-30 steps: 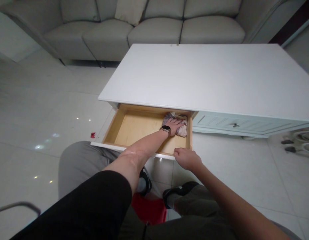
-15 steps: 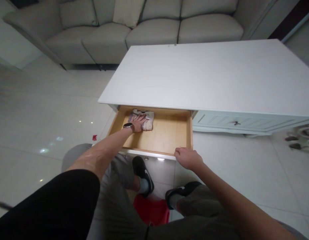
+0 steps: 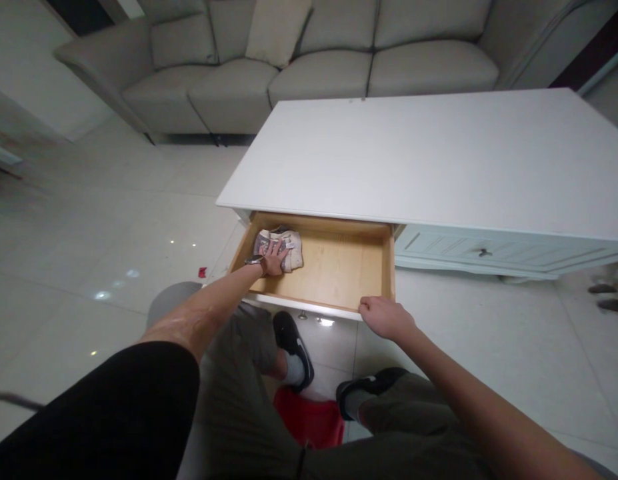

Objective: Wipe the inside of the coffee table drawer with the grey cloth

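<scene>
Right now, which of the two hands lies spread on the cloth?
The left hand, with a watch at its wrist; the right hand grips the front edge of the drawer.

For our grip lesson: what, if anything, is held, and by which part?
The right hand holds the drawer by its front edge, near the right corner. The left hand lies spread on the cloth, no grip visible.

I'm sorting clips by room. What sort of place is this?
Most likely a living room: a long grey sofa with cushions stands behind a low white table that has a pulled-out drawer, on glossy tiled floor.
</scene>
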